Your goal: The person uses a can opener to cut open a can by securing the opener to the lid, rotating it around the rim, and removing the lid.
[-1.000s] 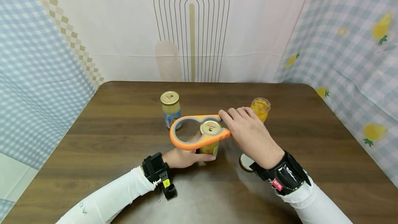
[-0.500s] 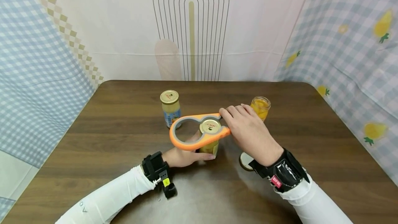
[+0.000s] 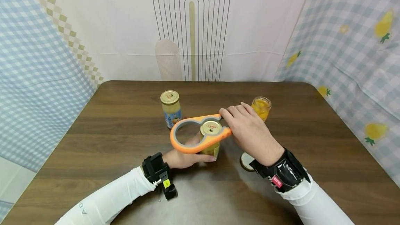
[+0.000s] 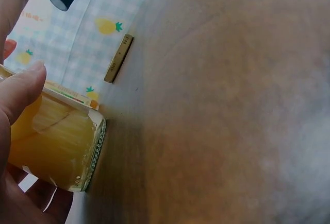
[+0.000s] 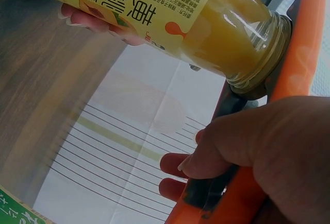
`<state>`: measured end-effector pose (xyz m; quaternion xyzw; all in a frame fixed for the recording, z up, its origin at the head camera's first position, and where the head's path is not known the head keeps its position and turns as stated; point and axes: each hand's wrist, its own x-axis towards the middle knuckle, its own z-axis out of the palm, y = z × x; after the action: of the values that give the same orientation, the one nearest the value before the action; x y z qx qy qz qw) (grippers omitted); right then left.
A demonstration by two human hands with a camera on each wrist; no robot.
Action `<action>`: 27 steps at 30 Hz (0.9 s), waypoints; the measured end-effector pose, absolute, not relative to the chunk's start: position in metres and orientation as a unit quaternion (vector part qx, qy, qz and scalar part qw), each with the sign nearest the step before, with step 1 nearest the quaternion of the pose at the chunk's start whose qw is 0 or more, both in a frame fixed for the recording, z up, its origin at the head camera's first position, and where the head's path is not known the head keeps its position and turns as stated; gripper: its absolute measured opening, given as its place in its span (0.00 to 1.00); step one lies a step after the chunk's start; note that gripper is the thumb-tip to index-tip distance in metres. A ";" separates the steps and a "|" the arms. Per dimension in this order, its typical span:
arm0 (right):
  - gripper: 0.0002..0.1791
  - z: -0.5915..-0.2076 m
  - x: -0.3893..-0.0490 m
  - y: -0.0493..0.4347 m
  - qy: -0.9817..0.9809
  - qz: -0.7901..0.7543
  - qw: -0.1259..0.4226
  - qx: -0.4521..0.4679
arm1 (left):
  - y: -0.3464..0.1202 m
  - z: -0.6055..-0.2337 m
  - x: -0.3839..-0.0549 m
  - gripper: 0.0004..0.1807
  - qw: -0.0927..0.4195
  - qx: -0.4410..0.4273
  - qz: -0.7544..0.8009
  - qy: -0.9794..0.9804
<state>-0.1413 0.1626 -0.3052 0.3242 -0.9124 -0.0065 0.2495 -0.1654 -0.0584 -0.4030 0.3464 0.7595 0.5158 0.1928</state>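
Observation:
My left hand grips a glass jar of yellow peaches by its side, thumb toward me. In the left wrist view the jar shows its ribbed base edge, with the thumb along the glass. A gold lid tops it. Around that lid sits the smaller ring of an orange and grey jar opener; the larger ring extends to the left. My right hand holds the opener's handles together. In the right wrist view the thumb and fingers wrap the orange handle beside the jar's neck.
A capped jar with a blue label stands behind to the left. An uncapped jar of peaches is behind my right hand. One loose lid, pale inside up, lies on the brown table by my right wrist.
The opener's large ring has swung slightly toward me. Both hands keep their grip in nearly the same place.

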 end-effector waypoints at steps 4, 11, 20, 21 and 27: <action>0.24 -0.305 -0.142 0.162 -0.914 -0.013 0.248 0.321 | -0.059 -0.403 -0.166 0.51 0.195 0.350 0.522 0.753; 0.22 -0.304 -0.143 0.162 -0.917 -0.008 0.240 0.317 | -0.057 -0.403 -0.165 0.54 0.172 0.384 0.541 0.728; 0.21 -0.305 -0.144 0.163 -0.911 0.007 0.252 0.328 | -0.056 -0.402 -0.165 0.52 0.182 0.400 0.527 0.728; 0.21 -0.305 -0.144 0.163 -0.910 0.008 0.253 0.329 | -0.056 -0.402 -0.165 0.52 0.179 0.402 0.525 0.728; 0.20 -0.305 -0.146 0.163 -0.909 0.008 0.254 0.331 | -0.056 -0.402 -0.166 0.53 0.165 0.417 0.524 0.724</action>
<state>-0.1463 0.1626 -0.3051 0.3314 -0.9086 0.0078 0.2541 -0.1658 -0.0558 -0.4023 0.4171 0.7242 0.5237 0.1652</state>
